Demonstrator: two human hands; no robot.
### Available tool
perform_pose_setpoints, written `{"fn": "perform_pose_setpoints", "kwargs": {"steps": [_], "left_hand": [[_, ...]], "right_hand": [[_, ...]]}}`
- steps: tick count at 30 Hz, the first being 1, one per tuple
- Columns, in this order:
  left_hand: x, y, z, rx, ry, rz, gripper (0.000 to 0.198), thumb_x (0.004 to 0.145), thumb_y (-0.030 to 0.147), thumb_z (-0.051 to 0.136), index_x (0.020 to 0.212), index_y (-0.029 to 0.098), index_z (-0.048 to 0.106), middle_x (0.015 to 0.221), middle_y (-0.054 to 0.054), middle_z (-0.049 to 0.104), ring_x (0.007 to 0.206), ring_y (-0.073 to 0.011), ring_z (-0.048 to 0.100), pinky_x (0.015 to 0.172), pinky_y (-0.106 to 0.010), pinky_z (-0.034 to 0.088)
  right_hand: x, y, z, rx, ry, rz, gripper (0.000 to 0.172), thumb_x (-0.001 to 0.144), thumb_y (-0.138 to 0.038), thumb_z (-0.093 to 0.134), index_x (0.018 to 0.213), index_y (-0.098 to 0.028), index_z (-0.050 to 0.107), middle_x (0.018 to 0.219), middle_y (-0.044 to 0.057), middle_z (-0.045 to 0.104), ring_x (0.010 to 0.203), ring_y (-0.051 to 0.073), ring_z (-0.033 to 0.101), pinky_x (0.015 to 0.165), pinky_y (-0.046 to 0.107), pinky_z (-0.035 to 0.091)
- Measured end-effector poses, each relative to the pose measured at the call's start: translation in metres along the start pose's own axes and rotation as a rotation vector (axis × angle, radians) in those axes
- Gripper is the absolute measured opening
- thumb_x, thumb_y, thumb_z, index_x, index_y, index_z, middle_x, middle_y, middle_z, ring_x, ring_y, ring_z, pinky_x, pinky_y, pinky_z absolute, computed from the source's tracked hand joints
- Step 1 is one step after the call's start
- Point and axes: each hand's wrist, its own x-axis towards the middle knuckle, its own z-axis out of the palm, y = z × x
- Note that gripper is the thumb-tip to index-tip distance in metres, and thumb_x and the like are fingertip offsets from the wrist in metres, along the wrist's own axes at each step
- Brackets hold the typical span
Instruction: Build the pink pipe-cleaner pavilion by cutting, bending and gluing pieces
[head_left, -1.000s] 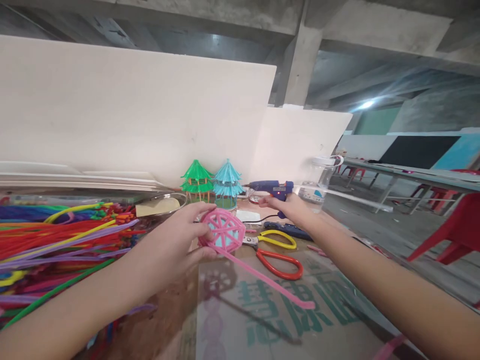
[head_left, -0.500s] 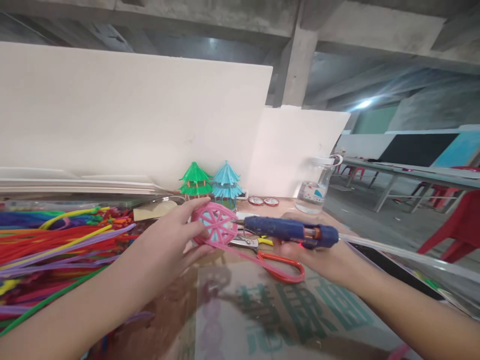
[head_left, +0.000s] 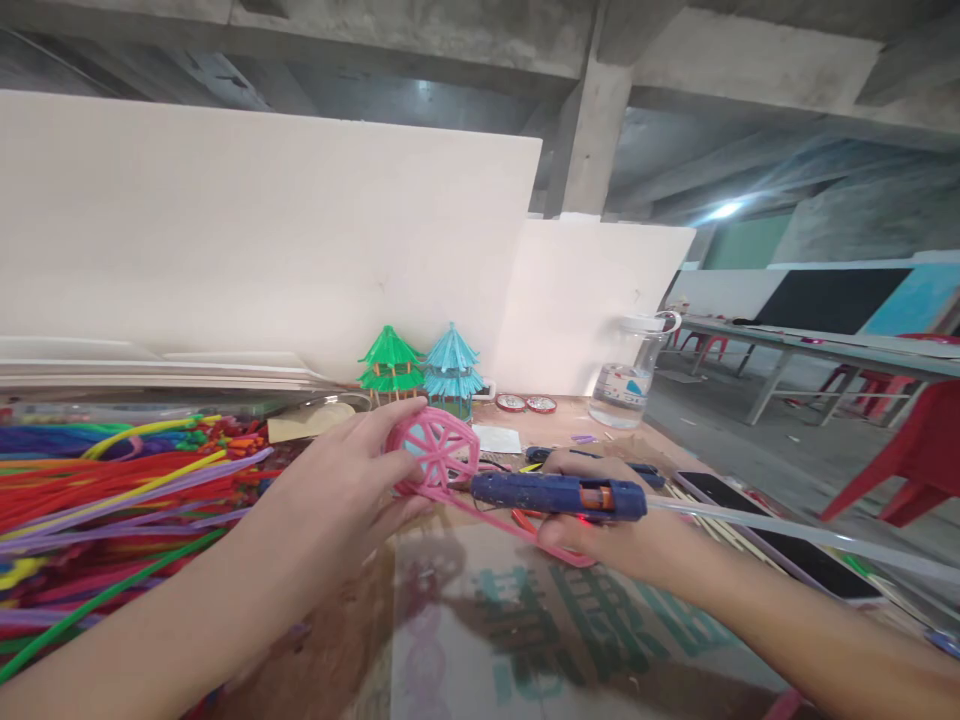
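Observation:
My left hand [head_left: 375, 465] is closed on a round pink pipe-cleaner piece [head_left: 442, 450] with spokes across a pale blue middle. A loose pink pipe-cleaner end [head_left: 510, 528] trails from its lower edge to the right. In my right hand [head_left: 607, 540] is a blue hot glue gun [head_left: 547, 493], lying level with its nozzle at the lower right rim of the pink piece; whether they touch I cannot tell. A clear glue stick [head_left: 750, 525] runs out of the gun's back end. Partly hidden below the gun are the orange scissor handles [head_left: 525, 519].
Bundles of coloured pipe cleaners [head_left: 112, 490] fill the left side. Behind my hands stand a green pavilion [head_left: 390, 360], a blue pavilion [head_left: 453, 362] and a water jug [head_left: 622, 375]. A phone [head_left: 780, 540] lies at right; a printed sheet [head_left: 570, 640] lies in front.
The glue gun has moved down and slightly left, its nozzle now lower on the pink piece's rim. My right hand moved with it, covering more of the scissors. The pink piece has turned slightly.

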Motion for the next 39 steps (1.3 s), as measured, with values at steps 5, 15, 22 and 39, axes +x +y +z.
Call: {"fn": "perform_pose_setpoints", "kwargs": {"steps": [5, 15, 22, 39], "left_hand": [[0.000, 0.002, 0.000, 0.010, -0.006, -0.011, 0.028, 0.092, 0.027, 0.048, 0.073, 0.017, 0.066, 0.136, -0.020, 0.053, 0.116, -0.0342, 0.058, 0.088, -0.052, 0.053], [0.000, 0.004, -0.003, 0.001, -0.047, -0.031, 0.019, 0.089, 0.022, 0.052, 0.081, 0.018, 0.068, 0.138, -0.018, 0.052, 0.119, -0.0330, 0.056, 0.093, -0.051, 0.051], [0.000, 0.004, -0.003, 0.032, -0.021, -0.005, 0.028, 0.092, 0.028, 0.047, 0.075, 0.018, 0.066, 0.135, -0.019, 0.054, 0.112, -0.0326, 0.060, 0.085, -0.050, 0.054], [0.000, 0.002, -0.003, 0.022, -0.027, -0.010, 0.028, 0.093, 0.029, 0.047, 0.076, 0.018, 0.067, 0.135, -0.019, 0.054, 0.113, -0.0321, 0.060, 0.087, -0.049, 0.054]], "right_hand": [[0.000, -0.003, 0.002, 0.025, -0.018, 0.053, 0.025, 0.075, -0.045, 0.073, 0.083, -0.021, 0.070, 0.070, 0.002, 0.065, 0.066, 0.020, 0.058, 0.067, 0.030, 0.048], [-0.001, 0.005, 0.007, 0.049, 0.011, 0.023, 0.040, 0.075, -0.057, 0.069, 0.087, -0.019, 0.070, 0.072, 0.003, 0.067, 0.064, 0.018, 0.057, 0.059, 0.027, 0.044], [-0.001, 0.006, 0.005, 0.009, -0.023, 0.087, 0.037, 0.074, -0.053, 0.071, 0.087, -0.018, 0.069, 0.070, 0.003, 0.065, 0.064, 0.018, 0.057, 0.058, 0.027, 0.045], [0.000, 0.007, 0.004, 0.017, -0.042, 0.067, 0.045, 0.072, -0.062, 0.069, 0.089, -0.020, 0.069, 0.071, 0.002, 0.065, 0.064, 0.018, 0.056, 0.061, 0.027, 0.045]]}}
